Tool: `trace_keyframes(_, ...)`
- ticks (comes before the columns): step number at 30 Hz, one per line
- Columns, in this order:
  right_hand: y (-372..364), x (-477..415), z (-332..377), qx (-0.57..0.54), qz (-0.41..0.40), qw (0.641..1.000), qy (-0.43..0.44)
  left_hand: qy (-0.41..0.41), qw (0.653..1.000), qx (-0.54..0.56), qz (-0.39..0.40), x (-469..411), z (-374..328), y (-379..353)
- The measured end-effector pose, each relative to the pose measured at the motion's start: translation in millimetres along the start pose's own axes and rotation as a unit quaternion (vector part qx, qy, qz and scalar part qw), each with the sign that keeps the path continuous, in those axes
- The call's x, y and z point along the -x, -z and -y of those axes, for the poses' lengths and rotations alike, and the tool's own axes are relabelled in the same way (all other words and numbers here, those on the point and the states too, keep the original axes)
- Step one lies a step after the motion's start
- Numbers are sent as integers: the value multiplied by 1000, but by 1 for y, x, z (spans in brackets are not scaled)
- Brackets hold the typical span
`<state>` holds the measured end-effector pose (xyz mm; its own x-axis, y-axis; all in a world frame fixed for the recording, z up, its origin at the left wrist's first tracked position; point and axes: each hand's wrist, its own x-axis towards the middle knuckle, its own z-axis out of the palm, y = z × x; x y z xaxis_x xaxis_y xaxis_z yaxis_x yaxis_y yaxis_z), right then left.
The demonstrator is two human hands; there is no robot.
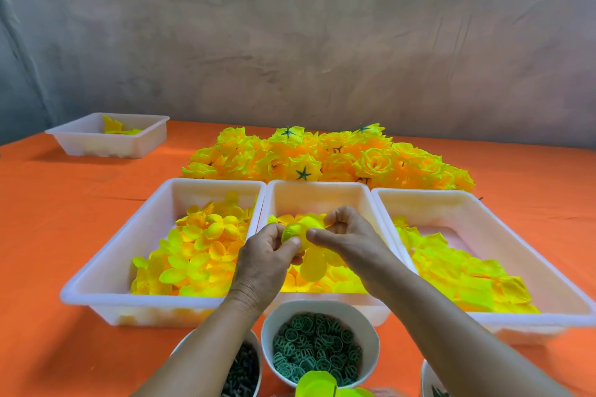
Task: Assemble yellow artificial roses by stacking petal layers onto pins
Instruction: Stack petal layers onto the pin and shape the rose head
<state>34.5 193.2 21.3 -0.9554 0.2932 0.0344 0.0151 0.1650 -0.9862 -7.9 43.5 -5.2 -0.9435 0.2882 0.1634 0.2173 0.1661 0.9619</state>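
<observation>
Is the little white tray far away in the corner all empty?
No, the small white tray at the far left of the orange table holds a few yellow petals.

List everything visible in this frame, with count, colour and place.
Trays: three, white, side by side mid-table, holding yellow petals.
Far tray: one, white, back left, few petals.
Roses: pile, yellow, behind the trays.
Bowl: one, white, near centre, holding green rings.
Other bowls: two, partly seen, bottom edge.
Cloth: one, orange, covering the table.
Flower: one, yellow, in both hands.
Left hand: pinching the flower.
Right hand: pinching the flower.
</observation>
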Motion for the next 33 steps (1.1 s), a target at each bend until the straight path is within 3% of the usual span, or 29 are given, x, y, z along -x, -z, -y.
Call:
trace_keyframes(14,6,8,-7,-83,37,990,-105,0,999,32,-5,-1,-2,4)
trace_keyframes(23,4,11,6,-115,38,988,-96,-17,999,37,-4,0,-2,5)
trace_keyframes(33,11,54,42,-140,2,990,-7,71,975,175,121,21,-56,23)
